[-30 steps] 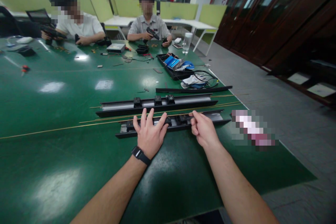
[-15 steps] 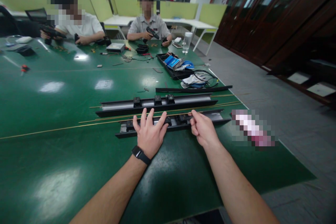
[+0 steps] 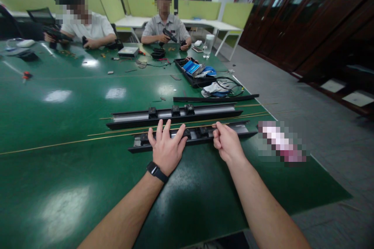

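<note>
Green table (image 3: 117, 202) fills the bottom of the frame. In the middle, my left hand (image 3: 168, 148) spreads its fingers apart over the near black rail (image 3: 201, 141). Beside it, my right hand (image 3: 228, 144) pinches a thin gold rod (image 3: 200, 126) by that rail's far edge. If I push too hard, it might bend. Another black rail (image 3: 175, 120) lies behind.

Left forearm (image 3: 125, 206): bare, and there's a black strap (image 3: 161, 176) hugging the wrist!
Strap face (image 3: 152, 168): dark, rounded rectangle, short pale streak showing on it!
Left hand (image 3: 168, 151): bare.
Right hand (image 3: 227, 144): bare too, and so's the right forearm (image 3: 263, 198)!
</note>
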A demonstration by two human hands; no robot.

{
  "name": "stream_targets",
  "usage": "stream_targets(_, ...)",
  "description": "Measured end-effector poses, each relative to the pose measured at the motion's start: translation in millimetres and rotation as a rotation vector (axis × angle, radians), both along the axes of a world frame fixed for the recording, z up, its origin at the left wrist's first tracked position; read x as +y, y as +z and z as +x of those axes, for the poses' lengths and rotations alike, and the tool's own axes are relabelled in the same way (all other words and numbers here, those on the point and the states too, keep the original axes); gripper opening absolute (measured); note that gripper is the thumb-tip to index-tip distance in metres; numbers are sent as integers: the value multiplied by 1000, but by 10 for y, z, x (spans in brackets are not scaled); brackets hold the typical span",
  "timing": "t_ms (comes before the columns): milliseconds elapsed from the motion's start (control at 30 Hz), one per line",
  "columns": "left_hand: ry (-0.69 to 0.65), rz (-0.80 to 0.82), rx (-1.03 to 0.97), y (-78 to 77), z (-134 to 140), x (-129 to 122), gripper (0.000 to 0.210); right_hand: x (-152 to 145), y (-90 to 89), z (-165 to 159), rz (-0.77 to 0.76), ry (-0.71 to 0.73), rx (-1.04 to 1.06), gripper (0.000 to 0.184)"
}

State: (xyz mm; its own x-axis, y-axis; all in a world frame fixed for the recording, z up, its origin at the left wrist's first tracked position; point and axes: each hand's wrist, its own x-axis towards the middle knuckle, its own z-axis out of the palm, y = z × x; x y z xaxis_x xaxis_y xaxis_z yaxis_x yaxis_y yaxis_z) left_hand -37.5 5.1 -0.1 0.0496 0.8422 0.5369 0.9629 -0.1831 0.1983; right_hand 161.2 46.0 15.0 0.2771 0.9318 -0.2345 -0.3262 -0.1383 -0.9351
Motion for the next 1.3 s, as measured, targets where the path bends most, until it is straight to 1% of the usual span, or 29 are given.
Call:
stream_targets(167,-6,-4,5,1,-2,1,41,-2,10,-2,-15,-5,-5,31)
stream_targets(400,-12,-12,-8,12,4,-4,41,-2,8,0,-26,63,-32,32)
stream_targets(700,-12,-22,-6,18,-1,-4,41,0,9,-1,-10,1,14,30)
stream_targets(1300,-20,-20,-8,21,-3,-4,41,-9,9,-2,-3,12,-15,31)
